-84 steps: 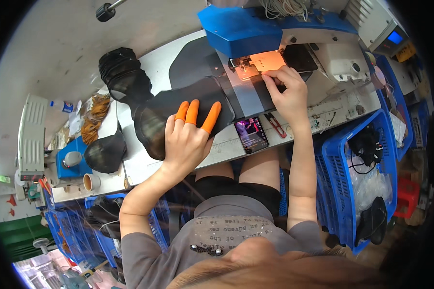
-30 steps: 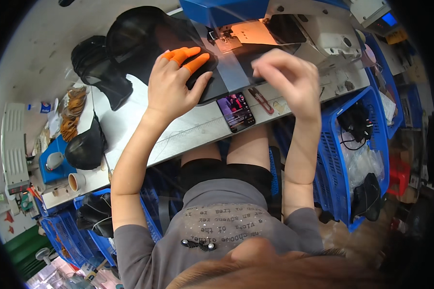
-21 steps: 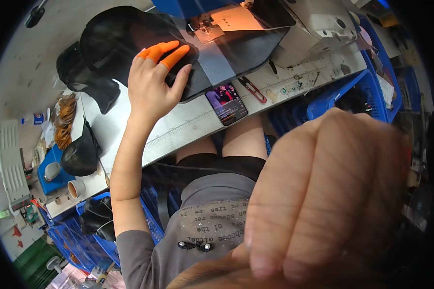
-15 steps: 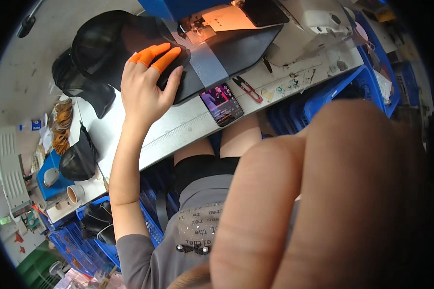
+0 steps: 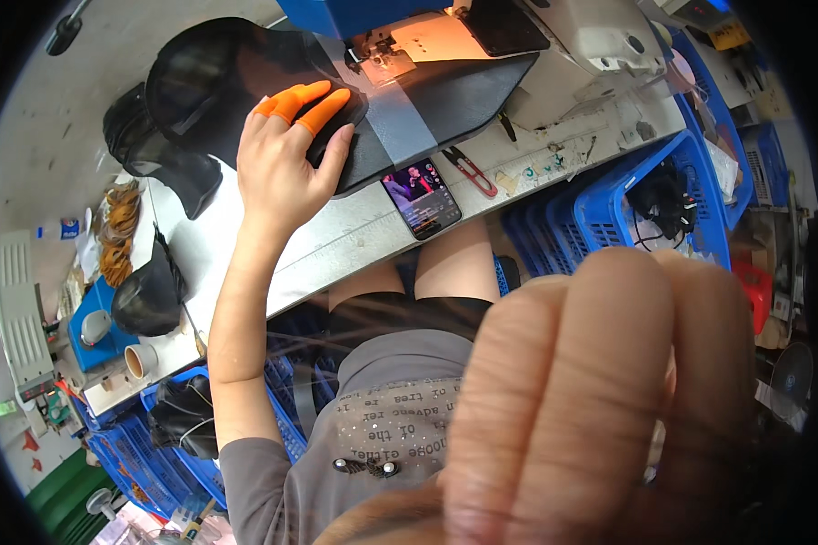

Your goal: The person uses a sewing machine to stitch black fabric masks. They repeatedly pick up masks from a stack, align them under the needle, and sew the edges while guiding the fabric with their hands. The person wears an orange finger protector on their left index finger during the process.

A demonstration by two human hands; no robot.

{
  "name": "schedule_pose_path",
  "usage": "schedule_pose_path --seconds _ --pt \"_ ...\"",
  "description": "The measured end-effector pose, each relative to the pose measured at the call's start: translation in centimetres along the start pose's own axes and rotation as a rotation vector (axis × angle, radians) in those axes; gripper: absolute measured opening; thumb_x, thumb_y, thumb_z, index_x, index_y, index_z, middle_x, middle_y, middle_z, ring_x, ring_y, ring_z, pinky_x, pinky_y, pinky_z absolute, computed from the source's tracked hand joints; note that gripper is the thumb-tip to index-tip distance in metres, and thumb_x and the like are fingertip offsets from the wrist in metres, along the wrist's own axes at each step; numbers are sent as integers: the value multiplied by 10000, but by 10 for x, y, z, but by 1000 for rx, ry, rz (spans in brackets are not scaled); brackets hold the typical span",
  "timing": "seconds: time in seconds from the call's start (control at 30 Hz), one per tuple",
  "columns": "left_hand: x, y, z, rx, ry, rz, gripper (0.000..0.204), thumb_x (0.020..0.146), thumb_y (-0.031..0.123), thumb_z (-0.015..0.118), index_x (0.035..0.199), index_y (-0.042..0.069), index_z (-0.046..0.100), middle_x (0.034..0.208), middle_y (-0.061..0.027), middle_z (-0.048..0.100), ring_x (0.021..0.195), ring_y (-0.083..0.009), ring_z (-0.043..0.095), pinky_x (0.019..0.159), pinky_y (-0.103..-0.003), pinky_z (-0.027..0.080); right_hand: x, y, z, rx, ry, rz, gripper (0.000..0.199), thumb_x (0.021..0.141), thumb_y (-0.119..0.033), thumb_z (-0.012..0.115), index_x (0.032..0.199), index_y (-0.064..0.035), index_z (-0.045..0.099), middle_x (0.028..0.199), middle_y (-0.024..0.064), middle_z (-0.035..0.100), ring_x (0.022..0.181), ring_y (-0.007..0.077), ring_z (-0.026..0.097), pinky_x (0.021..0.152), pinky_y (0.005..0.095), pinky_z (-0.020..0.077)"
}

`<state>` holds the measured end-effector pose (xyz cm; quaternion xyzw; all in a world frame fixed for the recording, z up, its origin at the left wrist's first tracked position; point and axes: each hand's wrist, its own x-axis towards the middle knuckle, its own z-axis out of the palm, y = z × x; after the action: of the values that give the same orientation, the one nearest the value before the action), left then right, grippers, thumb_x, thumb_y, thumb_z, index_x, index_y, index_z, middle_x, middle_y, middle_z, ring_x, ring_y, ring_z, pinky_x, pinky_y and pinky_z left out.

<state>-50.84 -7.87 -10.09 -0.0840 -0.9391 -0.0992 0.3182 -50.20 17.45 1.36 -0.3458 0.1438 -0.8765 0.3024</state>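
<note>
My left hand (image 5: pixel 286 168) lies with fingers spread on a black, glossy shoe-upper-like piece (image 5: pixel 218 82) on the sewing machine's dark work plate (image 5: pixel 463 100). Orange finger cots cover some of its fingertips; the thumb is bare. Just beyond the fingertips is the lit presser foot (image 5: pixel 382 62) of the sewing machine. Very close to the camera, my right hand (image 5: pixel 600 391) is raised, large and blurred, with bent fingers pressed together. Whatever those fingers hold, if anything, is hidden.
A phone (image 5: pixel 423 200) with a lit screen and red thread snips (image 5: pixel 470 171) lie along the table's front edge. Blue baskets (image 5: pixel 650 195) stand at the right, one with black pieces. At left are another black piece (image 5: pixel 150 291), a cardboard tube (image 5: pixel 142 361) and brown strips (image 5: pixel 118 232).
My right hand has shifted down and shows more fingers, uncovering the blue basket at right. The whole view has moved slightly; my left hand keeps its place on the black piece.
</note>
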Motion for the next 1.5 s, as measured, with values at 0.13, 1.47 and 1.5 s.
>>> schedule_pose_path --seconds 0.13,1.47,1.5 --pt "-3 1 -6 22 3 -6 309 812 254 716 1072 87 724 1089 -84 690 940 -275 619 1009 -414 417 -2 1 -16 48 -187 -60 127 845 -7 692 726 2 649 778 217 664 710 319 660 674 340 601" --pt "38 -39 -2 -26 -247 237 409 906 310 614 1193 20 638 1134 -160 647 1074 -315 555 1060 -452 351 64 71 -161 -2046 309 -44 214 810 -281 727 885 -81 740 752 91 677 793 293 644 790 403 479" --pt "38 -42 -2 -25 -254 250 437 923 332 598 1236 28 625 1138 -166 638 1095 -321 545 1103 -467 320 64 70 -160 -2025 304 -21 198 812 -270 724 882 -85 740 755 88 674 782 288 638 775 399 479"
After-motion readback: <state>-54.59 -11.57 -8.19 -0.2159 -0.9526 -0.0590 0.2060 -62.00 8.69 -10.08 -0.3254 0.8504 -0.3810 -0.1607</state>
